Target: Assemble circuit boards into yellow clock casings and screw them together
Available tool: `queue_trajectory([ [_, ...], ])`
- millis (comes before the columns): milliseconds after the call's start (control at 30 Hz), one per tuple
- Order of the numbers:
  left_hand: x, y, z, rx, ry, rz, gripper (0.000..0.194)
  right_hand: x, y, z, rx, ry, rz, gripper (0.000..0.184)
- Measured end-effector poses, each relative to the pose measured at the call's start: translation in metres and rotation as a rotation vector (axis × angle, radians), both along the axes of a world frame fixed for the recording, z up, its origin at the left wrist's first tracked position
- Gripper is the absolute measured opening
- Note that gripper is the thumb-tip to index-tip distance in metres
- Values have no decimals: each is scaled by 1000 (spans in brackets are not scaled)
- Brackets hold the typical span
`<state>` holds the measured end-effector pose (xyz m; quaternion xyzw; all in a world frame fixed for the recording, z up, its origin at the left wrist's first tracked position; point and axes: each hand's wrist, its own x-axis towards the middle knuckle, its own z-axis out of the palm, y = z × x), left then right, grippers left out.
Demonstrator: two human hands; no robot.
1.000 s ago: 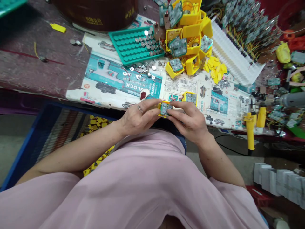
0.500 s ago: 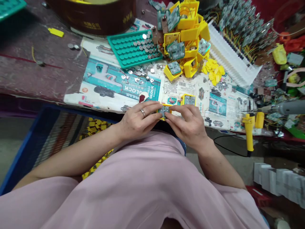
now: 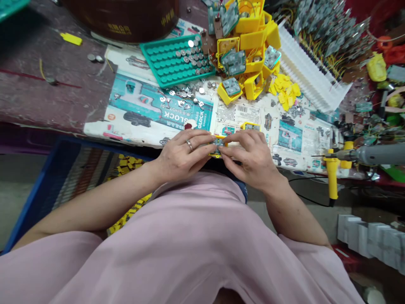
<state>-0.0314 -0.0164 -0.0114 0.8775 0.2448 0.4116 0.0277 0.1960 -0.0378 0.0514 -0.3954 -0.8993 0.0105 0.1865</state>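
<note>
Both hands meet at the table's (image 3: 25, 95) near edge, over a small open yellow plastic case with a grey-green circuit board in it (image 3: 218, 146). The left hand (image 3: 185, 154), which wears a silver-coloured ring, has a narrow grip on the left side of the case, its fingers reaching across to the far and near edges. The right hand (image 3: 251, 158) has a narrow grip too, with bent fingers: the forefinger is at the far right corner and other fingertips touch the right part of the board. The fingers cover much of the case, so whether the board sits fully inside cannot be told. The thumbs' exact contact is hidden as well.

Just beyond the right hand, a second yellow plastic case with a board (image 3: 251, 126) rests on a printed white and teal cardboard sheet (image 3: 158, 99), partly hidden by the knuckles. Farther back on the table are a teal plastic tray with round hollows (image 3: 161, 69), round silver metal discs (image 3: 191, 58) lying in its right part, and a heap of yellow plastic cases (image 3: 253, 42) beside it. Small flat yellow plastic pieces (image 3: 286, 90) lie to the right of the heap, near a ridged white strip (image 3: 316, 71).
</note>
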Motion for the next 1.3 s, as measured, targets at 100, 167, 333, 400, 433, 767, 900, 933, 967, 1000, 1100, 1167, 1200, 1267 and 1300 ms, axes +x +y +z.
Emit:
queue_trajectory([
  [100,1,0,2,36,29,13,31,0,-3,-4,16,3,-2,18],
  [167,2,-1,3,35,54,24,29,-1,-5,-8,47,39,-3,18],
  [333,1,-3,5,-5,77,34,31,1,-9,-14,128,115,-42,21],
  [400,1,-3,5,-11,88,39,30,4,-11,-12,169,126,-71,29],
  [433,1,-3,5,-8,95,42,29,6,-12,-12,195,126,-75,33],
  [767,2,-1,9,-3,98,31,29,1,-11,-16,296,27,-17,11],
  [900,1,-1,7,-51,95,31,32,0,-10,-13,292,30,8,14],
  [933,1,-1,7,-42,105,41,30,1,-9,-12,279,34,10,14],
  [967,1,-1,7,-28,114,53,27,2,-8,-12,263,38,5,16],
  [1000,1,-1,7,-14,121,63,25,3,-7,-12,253,39,-5,18],
  [1100,2,-1,7,6,121,68,22,3,-2,-13,280,26,-47,23],
  [1167,2,-1,8,0,110,52,26,2,0,-15,316,7,-58,22],
  [1200,2,-1,8,-5,101,42,28,1,0,-15,329,-1,-55,20],
  [1267,2,-1,8,-20,92,30,29,0,0,-16,331,-25,-57,19],
  [1300,2,-1,9,-23,94,32,28,-1,0,-16,325,-37,-62,18],
])
